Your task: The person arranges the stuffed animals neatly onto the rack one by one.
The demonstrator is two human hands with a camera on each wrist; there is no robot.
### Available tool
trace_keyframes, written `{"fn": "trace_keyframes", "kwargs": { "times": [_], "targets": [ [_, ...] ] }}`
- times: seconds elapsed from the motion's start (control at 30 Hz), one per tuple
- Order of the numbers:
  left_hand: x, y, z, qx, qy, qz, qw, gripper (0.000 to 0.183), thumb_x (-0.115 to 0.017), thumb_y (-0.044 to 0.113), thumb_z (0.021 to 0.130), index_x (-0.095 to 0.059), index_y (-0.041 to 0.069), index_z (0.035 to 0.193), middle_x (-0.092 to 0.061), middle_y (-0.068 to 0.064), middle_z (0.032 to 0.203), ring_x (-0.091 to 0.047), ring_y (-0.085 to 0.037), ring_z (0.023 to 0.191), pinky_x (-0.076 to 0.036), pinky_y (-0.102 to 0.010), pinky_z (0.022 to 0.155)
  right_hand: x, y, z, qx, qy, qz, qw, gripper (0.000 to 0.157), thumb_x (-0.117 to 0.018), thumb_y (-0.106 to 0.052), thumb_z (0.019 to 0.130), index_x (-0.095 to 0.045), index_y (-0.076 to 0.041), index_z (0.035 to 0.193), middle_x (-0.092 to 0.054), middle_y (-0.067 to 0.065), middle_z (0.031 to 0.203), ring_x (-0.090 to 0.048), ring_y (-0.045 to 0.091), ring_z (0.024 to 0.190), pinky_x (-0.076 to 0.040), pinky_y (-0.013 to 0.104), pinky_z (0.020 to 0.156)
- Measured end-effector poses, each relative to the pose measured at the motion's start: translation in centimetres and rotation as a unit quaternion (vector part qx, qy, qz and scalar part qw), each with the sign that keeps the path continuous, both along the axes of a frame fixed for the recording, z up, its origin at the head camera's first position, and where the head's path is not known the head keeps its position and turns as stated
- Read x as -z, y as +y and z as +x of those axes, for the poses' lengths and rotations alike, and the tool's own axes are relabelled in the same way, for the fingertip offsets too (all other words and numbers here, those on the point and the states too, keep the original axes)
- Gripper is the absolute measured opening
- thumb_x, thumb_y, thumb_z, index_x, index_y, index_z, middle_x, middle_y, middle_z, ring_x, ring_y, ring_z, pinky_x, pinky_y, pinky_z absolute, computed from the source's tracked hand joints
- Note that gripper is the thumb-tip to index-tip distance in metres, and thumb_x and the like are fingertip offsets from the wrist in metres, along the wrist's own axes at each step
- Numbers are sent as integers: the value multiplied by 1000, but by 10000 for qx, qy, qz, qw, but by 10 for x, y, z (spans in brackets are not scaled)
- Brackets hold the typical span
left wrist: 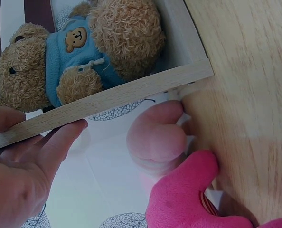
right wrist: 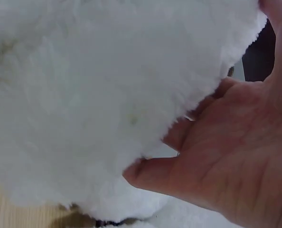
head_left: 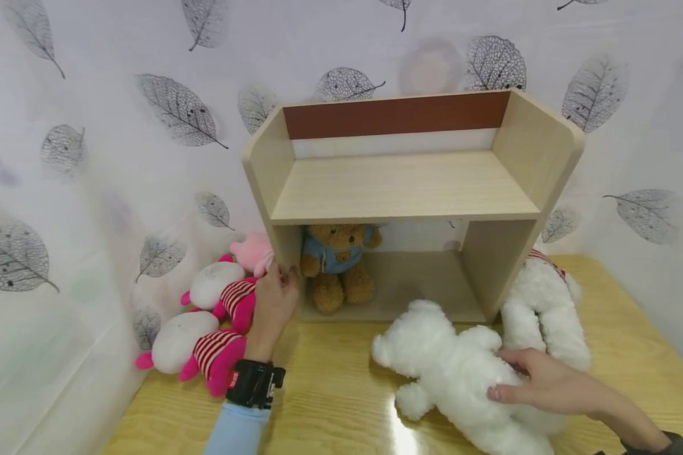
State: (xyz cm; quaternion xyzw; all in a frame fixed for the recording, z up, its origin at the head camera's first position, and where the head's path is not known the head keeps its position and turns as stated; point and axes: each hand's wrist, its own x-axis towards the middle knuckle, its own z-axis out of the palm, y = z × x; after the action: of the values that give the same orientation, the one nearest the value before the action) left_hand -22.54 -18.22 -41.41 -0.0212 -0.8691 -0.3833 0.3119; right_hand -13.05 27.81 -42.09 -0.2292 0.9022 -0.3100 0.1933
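Observation:
A small wooden shelf (head_left: 410,183) stands on the table, and my left hand (head_left: 272,303) grips its left side panel. In the left wrist view the thumb lies on the panel's inner face and the fingers (left wrist: 60,147) on the outer face. Inside the lower compartment, at the left, sits a brown teddy bear (head_left: 341,262) in a blue hoodie. My right hand (head_left: 552,382) holds a fluffy white plush bear (head_left: 452,366) by its body, in front of the shelf. In the right wrist view white fur (right wrist: 93,104) hides some of the fingertips.
Left of the shelf lie two pink plush toys with striped shirts (head_left: 219,344) and a pale pink plush (head_left: 253,253). Another white plush (head_left: 543,309) leans at the shelf's right side. Behind hangs a leaf-patterned curtain (head_left: 119,50). The table (head_left: 330,392) is light wood.

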Motion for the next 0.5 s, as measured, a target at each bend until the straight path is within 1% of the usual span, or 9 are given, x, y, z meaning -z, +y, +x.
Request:
{"fn": "trace_keyframes", "kwargs": {
  "times": [0.1,0.17,0.2,0.27,0.33,0.4,0.5],
  "targets": [
    [1,0,0,9,-33,0,10000,16,-63,13,96,-59,-2,97,-70,-26,78,-67,-37,67,-52,-52,59,-1,-5,4,205,137,127,9996,72,-73,-37,93,-52,15,139,-62,25,138,-61,28,126,-50,18,86],
    [0,1,1,17,-50,-8,10000,16,-63,13,96,-60,-2,99,-70,-26,78,-66,-36,66,-52,-51,57,-2,-8,6,312,188,122,9993,73,-74,-38,92,-52,14,139,-62,24,138,-61,37,125,-51,18,86],
    [0,1,1,20,-58,-14,10000,16,-63,13,96,-60,-2,101,-71,-25,78,-66,-35,65,-51,-50,57,-3,-10,7,358,211,66,9991,73,-75,-38,91,-53,12,139,-63,22,137,-62,34,125,-51,18,85],
    [-1,1,1,39,-80,-14,10000,17,-63,13,96,-60,-2,104,-71,-25,79,-66,-34,65,-51,-49,56,-5,-12,9,432,331,-1,9985,71,-76,-39,90,-56,8,139,-65,17,135,-64,22,121,-51,19,84],
    [-2,1,1,59,-148,-10,9999,18,-62,14,97,-61,-1,108,-70,-23,78,-64,-33,65,-51,-49,56,-7,-15,12,537,587,-26,9968,70,-79,-41,87,-60,4,137,-67,13,133,-63,10,116,-52,19,83],
    [-3,1,1,48,-208,-25,9998,18,-61,15,98,-60,0,108,-68,-21,74,-61,-32,63,-50,-49,57,-10,-17,16,657,895,20,9938,70,-83,-43,82,-63,-1,135,-69,9,130,-61,0,112,-53,20,83],
    [-3,1,2,17,-241,-78,9997,17,-61,16,98,-60,1,106,-64,-18,69,-59,-33,62,-49,-50,58,-16,-20,23,881,1437,220,9854,72,-89,-46,73,-67,-9,131,-71,4,127,-61,-1,110,-53,22,82]
  ]
}}
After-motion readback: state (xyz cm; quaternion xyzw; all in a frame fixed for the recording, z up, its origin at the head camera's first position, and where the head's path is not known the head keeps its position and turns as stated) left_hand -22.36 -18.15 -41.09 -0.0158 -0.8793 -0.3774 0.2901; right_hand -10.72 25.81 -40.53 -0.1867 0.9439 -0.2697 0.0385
